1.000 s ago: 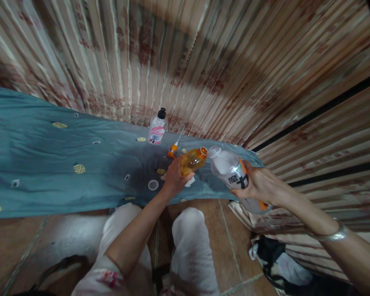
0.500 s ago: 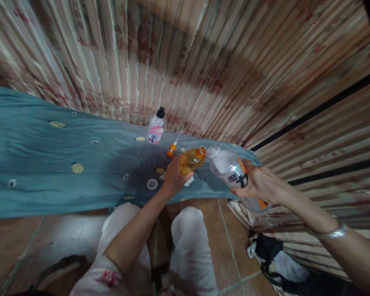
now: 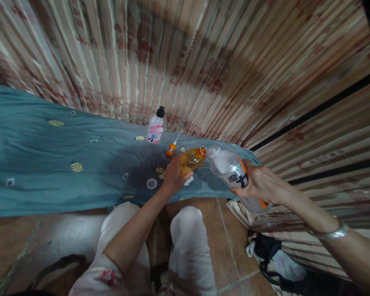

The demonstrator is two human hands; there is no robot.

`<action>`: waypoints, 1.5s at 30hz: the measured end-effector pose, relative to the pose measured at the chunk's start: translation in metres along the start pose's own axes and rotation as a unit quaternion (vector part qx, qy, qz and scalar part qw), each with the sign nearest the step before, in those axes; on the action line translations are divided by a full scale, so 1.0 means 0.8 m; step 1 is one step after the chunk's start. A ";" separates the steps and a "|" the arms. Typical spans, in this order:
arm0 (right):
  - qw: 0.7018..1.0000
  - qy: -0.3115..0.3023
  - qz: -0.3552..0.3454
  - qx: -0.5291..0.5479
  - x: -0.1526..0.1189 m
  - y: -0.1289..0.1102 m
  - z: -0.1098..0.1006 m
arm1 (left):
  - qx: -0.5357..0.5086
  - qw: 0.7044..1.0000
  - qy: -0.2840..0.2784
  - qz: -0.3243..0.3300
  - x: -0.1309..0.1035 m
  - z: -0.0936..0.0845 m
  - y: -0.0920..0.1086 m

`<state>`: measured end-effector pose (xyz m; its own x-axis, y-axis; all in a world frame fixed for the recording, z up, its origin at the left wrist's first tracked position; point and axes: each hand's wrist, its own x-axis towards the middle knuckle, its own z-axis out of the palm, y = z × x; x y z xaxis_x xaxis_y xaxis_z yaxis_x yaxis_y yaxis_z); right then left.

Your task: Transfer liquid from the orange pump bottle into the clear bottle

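Note:
My left hand (image 3: 173,174) is wrapped round an amber see-through bottle (image 3: 191,161), tilted with its uncapped neck toward the right. In my right hand (image 3: 255,181) is a larger clear plastic bottle (image 3: 226,166) with an orange, white and black label, tipped so its open mouth meets the amber bottle's mouth. The two necks are touching or nearly so; I cannot tell which. Just beyond my left hand lies an orange pump head (image 3: 171,149) with a thin dip tube. Behind it stands a clear bottle (image 3: 156,128) with a black cap and pink label.
A small round clear lid or disc (image 3: 151,183) lies on the teal patterned cloth (image 3: 92,164). A pleated curtain (image 3: 172,61) rises behind and to the right. Below are my knees, a tiled floor (image 3: 231,238) and a dark bag (image 3: 268,246) at lower right.
Both hands and both bottles hold almost the same pose. The view has shifted very slightly; nothing else has visibly moved.

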<state>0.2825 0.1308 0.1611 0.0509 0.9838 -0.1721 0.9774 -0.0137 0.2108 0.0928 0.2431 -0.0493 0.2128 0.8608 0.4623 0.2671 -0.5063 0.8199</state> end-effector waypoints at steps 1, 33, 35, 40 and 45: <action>1.000 0.000 0.001 0.000 0.000 0.001 0.000 | 0.000 1.000 0.001 -0.001 0.000 0.000 0.000; 1.000 -0.019 0.013 0.016 0.000 -0.004 -0.002 | 0.001 1.000 -0.009 -0.010 0.001 -0.005 0.004; 1.000 -0.022 0.015 0.016 0.000 -0.004 -0.003 | 0.002 1.000 -0.005 -0.006 0.001 -0.004 0.004; 1.000 -0.020 0.014 0.009 0.000 -0.003 -0.002 | 0.000 1.000 -0.002 0.004 0.001 -0.004 0.005; 1.000 -0.017 0.010 0.012 0.000 -0.002 -0.001 | -0.005 1.000 -0.009 -0.007 0.001 -0.006 0.006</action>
<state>0.2805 0.1308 0.1616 0.0764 0.9768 -0.2002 0.9807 -0.0374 0.1918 0.0897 0.2417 -0.0432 0.2258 0.8667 0.4449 0.2599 -0.4937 0.8299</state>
